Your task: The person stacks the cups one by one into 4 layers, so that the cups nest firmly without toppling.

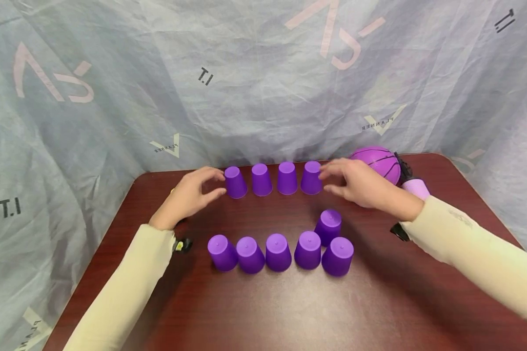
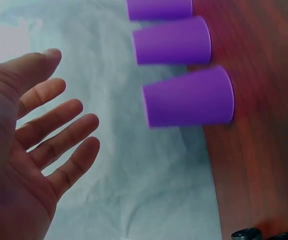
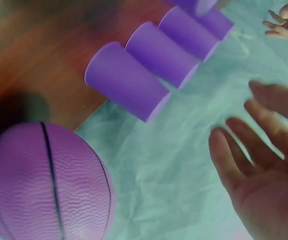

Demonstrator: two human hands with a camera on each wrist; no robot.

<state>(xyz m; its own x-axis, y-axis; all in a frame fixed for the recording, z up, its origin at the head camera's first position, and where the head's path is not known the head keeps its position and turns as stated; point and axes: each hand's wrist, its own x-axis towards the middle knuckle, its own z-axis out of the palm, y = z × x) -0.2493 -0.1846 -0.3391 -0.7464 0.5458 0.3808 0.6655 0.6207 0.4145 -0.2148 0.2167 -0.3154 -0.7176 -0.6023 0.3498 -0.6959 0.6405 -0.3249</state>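
Several purple plastic cups stand upside down in a back row on the table, from a left end cup (image 1: 235, 183) to a right end cup (image 1: 311, 178). The left hand (image 1: 191, 195) is beside the left end cup, its fingers relaxed and holding nothing. Beside the right end cup hovers the right hand (image 1: 360, 185), also empty, with loosely bent fingers. Both wrist views show a gap between the fingers and the cups. Nearer the person is a second row of inverted purple cups (image 1: 278, 252), with one cup (image 1: 329, 226) just behind its right end.
A purple basketball (image 1: 379, 163) sits at the back right, partly behind the right hand. Next to it are a black object (image 1: 405, 168) and a light purple cylinder (image 1: 416, 188). Grey printed cloth (image 1: 254, 107) hangs behind the dark red wooden table (image 1: 263, 312).
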